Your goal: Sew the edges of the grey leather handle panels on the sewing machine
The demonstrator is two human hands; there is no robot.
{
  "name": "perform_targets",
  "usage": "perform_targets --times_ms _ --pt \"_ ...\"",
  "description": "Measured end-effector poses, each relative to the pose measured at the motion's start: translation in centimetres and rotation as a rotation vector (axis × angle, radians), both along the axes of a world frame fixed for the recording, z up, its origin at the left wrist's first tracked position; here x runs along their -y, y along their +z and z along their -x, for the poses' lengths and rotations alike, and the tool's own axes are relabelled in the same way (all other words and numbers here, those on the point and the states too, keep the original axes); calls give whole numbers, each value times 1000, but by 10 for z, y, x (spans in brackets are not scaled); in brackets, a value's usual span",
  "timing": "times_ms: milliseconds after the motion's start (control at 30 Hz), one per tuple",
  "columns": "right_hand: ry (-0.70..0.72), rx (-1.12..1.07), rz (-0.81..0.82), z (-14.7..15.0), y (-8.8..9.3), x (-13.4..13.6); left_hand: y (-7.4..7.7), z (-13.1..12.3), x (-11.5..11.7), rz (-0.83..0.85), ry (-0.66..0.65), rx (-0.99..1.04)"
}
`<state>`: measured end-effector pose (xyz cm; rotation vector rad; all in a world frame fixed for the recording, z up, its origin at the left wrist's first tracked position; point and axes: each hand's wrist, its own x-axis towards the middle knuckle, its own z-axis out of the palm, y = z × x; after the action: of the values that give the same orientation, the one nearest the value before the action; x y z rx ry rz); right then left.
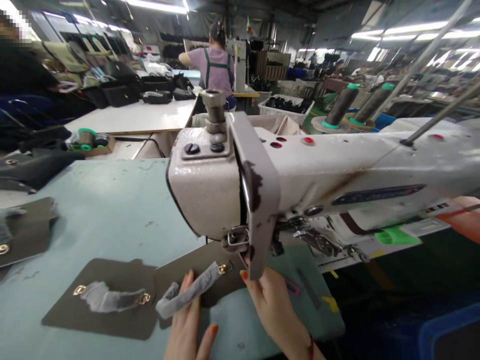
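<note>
My left hand (189,325) lies flat with fingers stretched on a dark olive leather panel (195,270) that runs under the head of a white sewing machine (225,185). A wrapped strap with a gold ring (191,292) crosses the panel just above my fingers. My right hand (272,305) reaches up beside the machine's needle area; its fingertips touch the panel's right side near the presser foot (236,237), partly hidden by the machine's face plate. A second olive panel (105,300) with a wrapped strap lies to the left on the pale green table (112,210).
More dark panels (26,230) lie at the far left. Two thread cones (343,102) stand behind the machine. A person in a purple shirt (215,65) works at a far table, with another person's dark sleeve at the left. A blue bin (450,332) sits lower right.
</note>
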<state>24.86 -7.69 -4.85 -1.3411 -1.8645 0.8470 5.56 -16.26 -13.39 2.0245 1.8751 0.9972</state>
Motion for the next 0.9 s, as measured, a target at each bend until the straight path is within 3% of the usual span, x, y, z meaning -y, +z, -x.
perform_targets --times_ms 67,133,200,333,433,533,767,900 --pt "-12 -24 25 12 3 -3 9 8 -38 -60 -21 -120" --pt "-69 -51 59 23 1 -3 32 18 -74 -126 -86 -222" --pt "-116 -135 100 32 -3 -1 63 31 -98 -158 -281 -362" --pt "-184 -433 216 53 -7 9 121 48 -114 -241 -445 -591" --pt "-243 -585 295 63 -7 13 147 48 -116 -256 -512 -629" --pt "-244 -612 336 63 -8 13 152 42 -115 -213 -492 -628" --pt "-216 -553 335 53 -4 11 135 41 -108 -140 -419 -641" --pt "-226 -541 321 54 -5 9 143 37 -110 -93 -422 -594"
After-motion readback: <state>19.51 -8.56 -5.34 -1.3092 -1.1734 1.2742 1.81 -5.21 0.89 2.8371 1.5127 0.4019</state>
